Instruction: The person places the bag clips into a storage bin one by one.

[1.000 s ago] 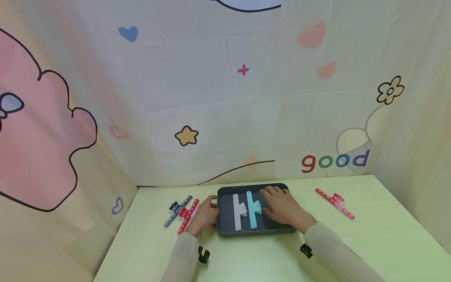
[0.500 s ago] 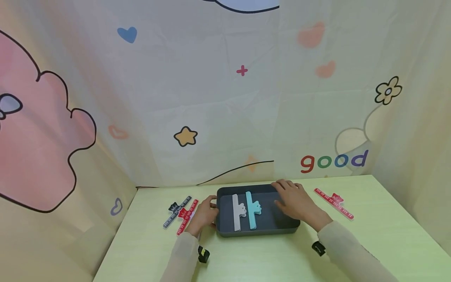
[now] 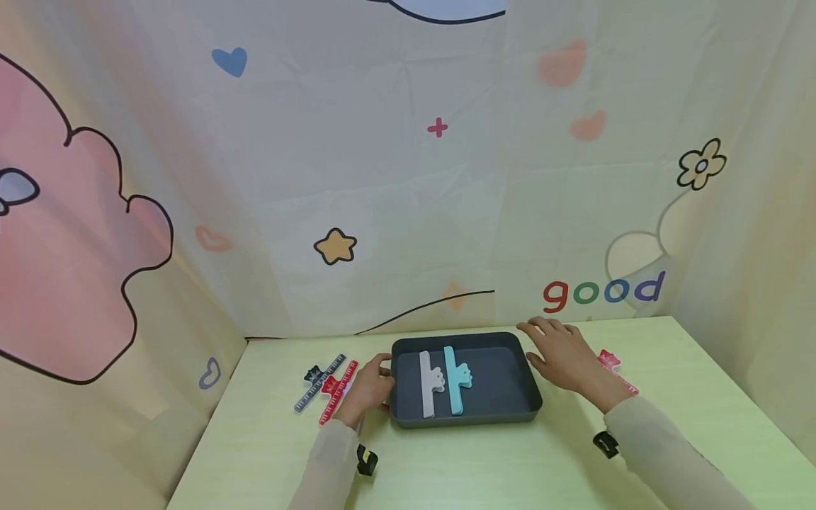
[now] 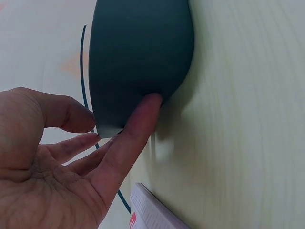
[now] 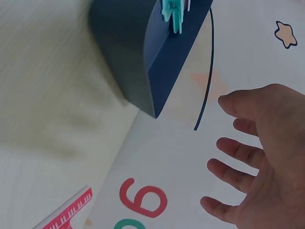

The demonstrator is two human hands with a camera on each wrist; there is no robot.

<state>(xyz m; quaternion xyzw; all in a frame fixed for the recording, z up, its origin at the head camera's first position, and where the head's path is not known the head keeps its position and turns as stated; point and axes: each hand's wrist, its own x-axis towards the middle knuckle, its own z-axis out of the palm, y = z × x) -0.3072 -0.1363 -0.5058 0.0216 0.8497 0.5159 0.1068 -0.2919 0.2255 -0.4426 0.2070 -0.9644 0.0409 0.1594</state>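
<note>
Head view: a dark tray sits on the pale table, containing a white clip and, to its right, a turquoise clip. I see the left hand touching the tray's left end, fingers loosely extended rather than gripping. The right hand, loosely spread and holding nothing, hangs beside the tray, partly covering a red clip.
</note>
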